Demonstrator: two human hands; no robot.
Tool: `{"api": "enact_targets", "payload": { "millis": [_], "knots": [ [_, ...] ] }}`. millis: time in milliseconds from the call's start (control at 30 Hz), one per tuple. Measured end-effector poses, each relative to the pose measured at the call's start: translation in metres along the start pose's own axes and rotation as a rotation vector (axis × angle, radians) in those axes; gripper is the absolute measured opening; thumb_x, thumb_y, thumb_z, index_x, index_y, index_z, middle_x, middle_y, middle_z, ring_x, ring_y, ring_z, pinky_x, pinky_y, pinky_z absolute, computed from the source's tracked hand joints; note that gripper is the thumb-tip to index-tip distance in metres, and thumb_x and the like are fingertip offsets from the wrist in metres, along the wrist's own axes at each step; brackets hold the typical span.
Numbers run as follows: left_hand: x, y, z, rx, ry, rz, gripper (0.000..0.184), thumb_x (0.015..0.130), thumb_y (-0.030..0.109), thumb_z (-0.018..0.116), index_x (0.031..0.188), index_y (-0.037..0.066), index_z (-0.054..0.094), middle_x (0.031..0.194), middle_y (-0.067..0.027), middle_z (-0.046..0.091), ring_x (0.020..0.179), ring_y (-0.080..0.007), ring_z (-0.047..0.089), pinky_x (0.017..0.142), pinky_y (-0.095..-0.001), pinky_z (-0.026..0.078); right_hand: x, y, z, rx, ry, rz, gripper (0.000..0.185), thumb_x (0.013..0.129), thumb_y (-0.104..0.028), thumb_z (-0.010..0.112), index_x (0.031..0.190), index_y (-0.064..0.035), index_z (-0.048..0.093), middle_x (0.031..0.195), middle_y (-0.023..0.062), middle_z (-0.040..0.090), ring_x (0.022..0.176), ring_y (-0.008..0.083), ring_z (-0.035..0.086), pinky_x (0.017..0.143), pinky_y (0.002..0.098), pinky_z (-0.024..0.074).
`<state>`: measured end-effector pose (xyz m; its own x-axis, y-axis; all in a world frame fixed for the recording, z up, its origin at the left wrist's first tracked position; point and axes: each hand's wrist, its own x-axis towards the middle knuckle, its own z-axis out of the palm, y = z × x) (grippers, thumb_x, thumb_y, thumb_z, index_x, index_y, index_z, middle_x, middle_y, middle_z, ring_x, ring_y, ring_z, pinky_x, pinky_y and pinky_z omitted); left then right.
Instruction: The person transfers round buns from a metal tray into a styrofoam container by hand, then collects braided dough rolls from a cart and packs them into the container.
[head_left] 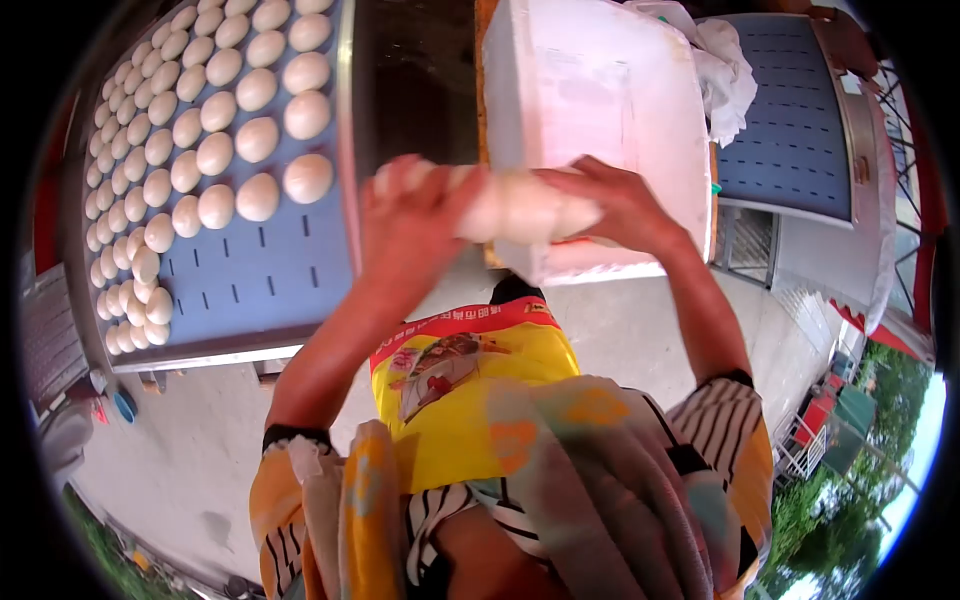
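Between my two hands is a row of white buns (515,207), pressed end to end and blurred by motion. My left hand (418,212) grips the left end, its fingers curled round the buns there. The right end is clasped by my right hand (625,208), thumb and fingers closed on it. The row is above the near part of a white foam box (600,120). To the left, similar round white buns (257,140) stand in rows on a blue slotted tray (245,280); several are bunched at its near left corner.
White cloth or plastic (725,75) hangs over the box's right side. Farther right is another blue slotted tray (780,120) on a metal frame. I wear a yellow and red apron (470,365). Below lies a concrete floor (200,430), with a small blue bowl (124,405) near the left.
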<state>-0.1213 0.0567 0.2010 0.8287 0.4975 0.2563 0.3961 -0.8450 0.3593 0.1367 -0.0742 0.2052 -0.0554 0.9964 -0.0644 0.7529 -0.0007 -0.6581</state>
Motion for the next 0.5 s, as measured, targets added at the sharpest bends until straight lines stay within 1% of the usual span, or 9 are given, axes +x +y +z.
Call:
{"api": "enact_targets", "payload": {
  "millis": [33,100,133,233,333,367,433,467,500],
  "knots": [
    [0.028,0.033,0.028,0.007,-0.03,0.005,0.074,0.061,0.018,0.083,0.131,0.023,0.058,0.111,-0.0033,0.064,0.12,-0.0329,0.049,0.096,-0.0496,0.042,-0.023,0.029,-0.028,-0.025,-0.047,0.059,0.075,0.068,-0.01,0.084,0.135,-0.0316,0.059,0.111,0.0063,0.065,0.101,0.0278,0.068,0.087,0.0351,0.0573],
    [0.077,0.088,0.089,0.039,-0.104,0.022,0.07,0.063,0.02,0.083,0.129,0.023,0.058,0.107,-0.0015,0.064,0.118,-0.031,0.05,0.092,-0.0506,0.042,-0.061,0.105,-0.065,-0.051,-0.133,0.192,0.076,0.067,-0.01,0.085,0.136,-0.0299,0.058,0.112,0.0052,0.064,0.102,0.0265,0.067,0.089,0.0346,0.0559],
    [0.095,0.107,0.124,0.062,-0.137,0.031,0.069,0.064,0.021,0.083,0.128,0.023,0.058,0.106,-0.0008,0.064,0.116,-0.0307,0.051,0.09,-0.0509,0.042,-0.074,0.136,-0.076,-0.044,-0.178,0.273,0.078,0.067,-0.011,0.085,0.137,-0.0302,0.057,0.112,0.0047,0.063,0.103,0.0258,0.065,0.09,0.0348,0.055],
    [0.132,0.132,0.222,0.044,-0.285,-0.038,0.067,0.067,0.023,0.084,0.128,0.024,0.057,0.107,-0.0005,0.065,0.114,-0.0314,0.051,0.087,-0.0512,0.043,-0.09,0.228,-0.078,-0.107,-0.323,0.344,0.08,0.07,-0.015,0.084,0.141,-0.0316,0.052,0.111,0.0042,0.062,0.105,0.024,0.063,0.09,0.0356,0.053],
    [0.141,0.132,0.289,0.041,-0.509,-0.155,0.066,0.069,0.025,0.084,0.129,0.026,0.057,0.109,-0.0005,0.065,0.116,-0.0324,0.05,0.085,-0.0517,0.043,-0.086,0.305,-0.04,-0.207,-0.441,0.27,0.078,0.074,-0.019,0.082,0.143,-0.0353,0.049,0.109,0.0042,0.06,0.105,0.0233,0.061,0.088,0.0361,0.0519],
    [0.139,0.129,0.308,0.095,-0.531,-0.163,0.065,0.07,0.028,0.083,0.13,0.028,0.057,0.111,0.0,0.065,0.119,-0.0323,0.049,0.085,-0.0526,0.044,-0.083,0.326,-0.024,-0.206,-0.465,0.264,0.076,0.075,-0.022,0.081,0.142,-0.0367,0.049,0.108,0.0043,0.06,0.105,0.023,0.061,0.087,0.0361,0.0517],
    [0.133,0.118,0.344,0.116,-0.558,-0.21,0.066,0.071,0.029,0.083,0.131,0.028,0.056,0.114,0.0006,0.064,0.12,-0.0319,0.048,0.087,-0.0531,0.043,-0.077,0.359,0.008,-0.203,-0.521,0.257,0.074,0.077,-0.026,0.08,0.142,-0.0395,0.048,0.108,0.0044,0.059,0.104,0.0224,0.061,0.087,0.036,0.0511],
    [0.13,0.111,0.36,0.124,-0.572,-0.231,0.066,0.072,0.029,0.083,0.132,0.028,0.055,0.115,0.001,0.064,0.121,-0.0317,0.048,0.088,-0.0533,0.043,-0.077,0.372,0.021,-0.226,-0.49,0.248,0.073,0.077,-0.027,0.079,0.142,-0.0409,0.048,0.107,0.0044,0.059,0.104,0.022,0.061,0.086,0.036,0.0509],
    [0.13,0.104,0.371,0.121,-0.643,-0.297,0.068,0.073,0.031,0.082,0.134,0.029,0.054,0.123,0.002,0.061,0.127,-0.031,0.043,0.095,-0.0532,0.039,-0.075,0.381,0.034,-0.248,-0.46,0.239,0.071,0.078,-0.028,0.079,0.141,-0.0423,0.048,0.107,0.0045,0.059,0.104,0.0217,0.061,0.086,0.0361,0.0506]
  ]
}}
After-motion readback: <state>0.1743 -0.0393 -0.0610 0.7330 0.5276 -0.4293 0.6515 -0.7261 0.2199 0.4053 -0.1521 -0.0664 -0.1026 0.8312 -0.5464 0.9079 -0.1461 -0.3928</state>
